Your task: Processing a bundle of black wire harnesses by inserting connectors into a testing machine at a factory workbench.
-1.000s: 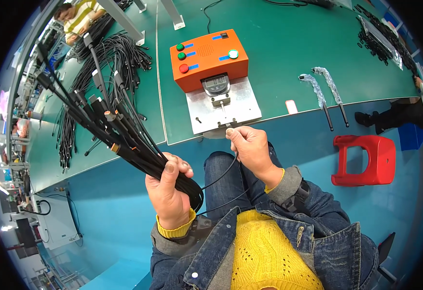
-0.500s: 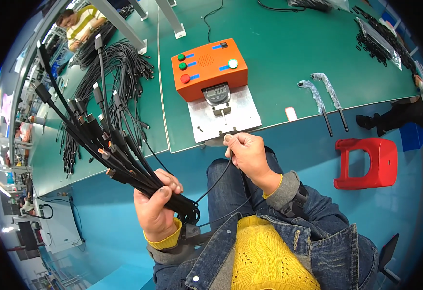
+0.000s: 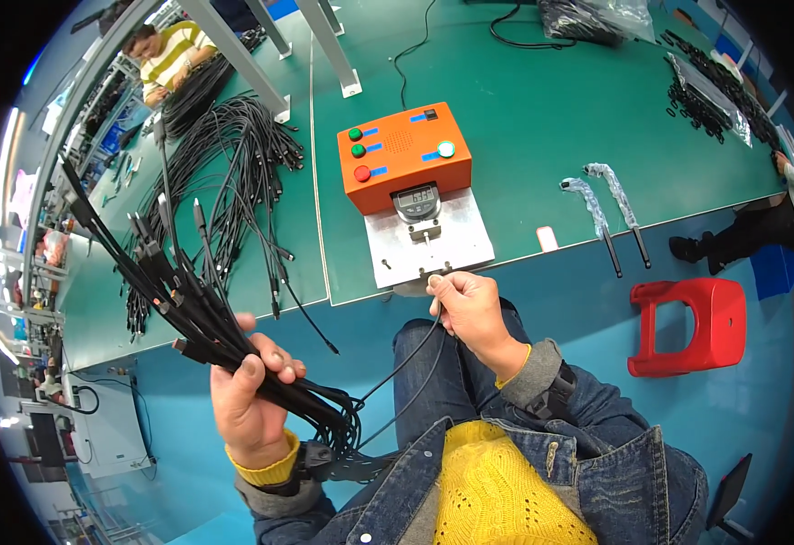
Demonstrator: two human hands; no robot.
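My left hand (image 3: 256, 391) is wrapped round a thick bundle of black cables (image 3: 174, 292), whose plug ends fan out toward the upper left and whose loops hang below the wrist. Between thumb and fingers my right hand (image 3: 477, 313) pinches the end of one black cable (image 3: 408, 361) that runs back to the bundle. The plug itself is hidden by the fingertips. They are at the front edge of a metal plate (image 3: 458, 238), in front of an orange box (image 3: 406, 154) with coloured buttons and a small digital gauge (image 3: 417, 202).
More black cables (image 3: 224, 150) lie in a heap on the green table (image 3: 515, 118) at the left. Two plastic-wrapped black-ended rods (image 3: 604, 213) rest at the table's right front edge. A red stool (image 3: 710, 327) stands on the floor. A co-worker (image 3: 172, 54) sits at the far left.
My left hand has moved left and down with the cable bundle. The right hand keeps its pinch at the plate's front edge. The whole view has shifted slightly.
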